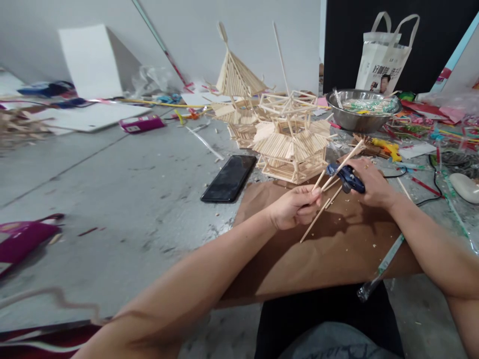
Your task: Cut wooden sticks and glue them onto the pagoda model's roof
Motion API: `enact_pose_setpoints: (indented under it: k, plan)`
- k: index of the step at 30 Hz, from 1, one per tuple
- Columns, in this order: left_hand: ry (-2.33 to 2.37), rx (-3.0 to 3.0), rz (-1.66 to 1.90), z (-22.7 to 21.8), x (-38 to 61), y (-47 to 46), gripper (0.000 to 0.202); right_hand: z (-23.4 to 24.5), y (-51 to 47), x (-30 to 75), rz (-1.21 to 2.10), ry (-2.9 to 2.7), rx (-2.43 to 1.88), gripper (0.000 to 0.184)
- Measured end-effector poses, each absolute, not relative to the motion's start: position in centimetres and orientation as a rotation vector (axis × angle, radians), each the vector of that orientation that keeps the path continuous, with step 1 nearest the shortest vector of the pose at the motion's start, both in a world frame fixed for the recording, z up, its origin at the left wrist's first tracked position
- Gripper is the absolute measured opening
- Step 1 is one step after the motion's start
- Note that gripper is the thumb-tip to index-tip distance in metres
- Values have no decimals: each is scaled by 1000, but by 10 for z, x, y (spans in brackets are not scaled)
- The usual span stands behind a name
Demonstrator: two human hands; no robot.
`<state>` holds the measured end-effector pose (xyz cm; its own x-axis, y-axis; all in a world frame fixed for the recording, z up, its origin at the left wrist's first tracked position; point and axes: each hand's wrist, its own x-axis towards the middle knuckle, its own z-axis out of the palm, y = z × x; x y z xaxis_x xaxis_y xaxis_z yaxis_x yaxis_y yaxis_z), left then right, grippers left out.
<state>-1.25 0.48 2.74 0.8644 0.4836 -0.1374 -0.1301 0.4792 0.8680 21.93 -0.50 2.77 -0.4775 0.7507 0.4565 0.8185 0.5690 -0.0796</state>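
My left hand (pixel 295 207) is closed around a few thin wooden sticks (pixel 339 167) that fan up and to the right. My right hand (pixel 368 182) grips a dark blue glue gun (pixel 346 178), its nozzle touching the sticks near their middle. Both hands hover over a brown sheet of paper (pixel 318 254) on the grey floor. Just beyond them stands a tiered stick-built model (pixel 290 144) with several roof layers, and a second stick model with a pointed roof (pixel 235 77) rises behind it.
A black phone (pixel 229 178) lies left of the paper. A metal bowl (pixel 361 115) of sticks and a white tote bag (pixel 385 55) sit at the back right among scattered craft scraps. A clear glue stick (pixel 379 269) lies by my right forearm. A magenta bag (pixel 22 239) is at the left.
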Motion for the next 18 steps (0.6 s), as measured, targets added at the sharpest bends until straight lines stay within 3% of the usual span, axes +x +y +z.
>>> enact_pose_setpoints:
  k: [7, 12, 18]
  plan:
    - [653, 1269, 581, 27, -12, 9, 26, 25, 11, 250, -416, -2039, -1767, 59]
    - [788, 1457, 642, 28, -10, 9, 26, 12, 18, 268, -319, -1851, -2234, 72]
    - [856, 1570, 584, 27, -9, 8, 25, 14, 15, 264, -384, -1760, -2150, 66]
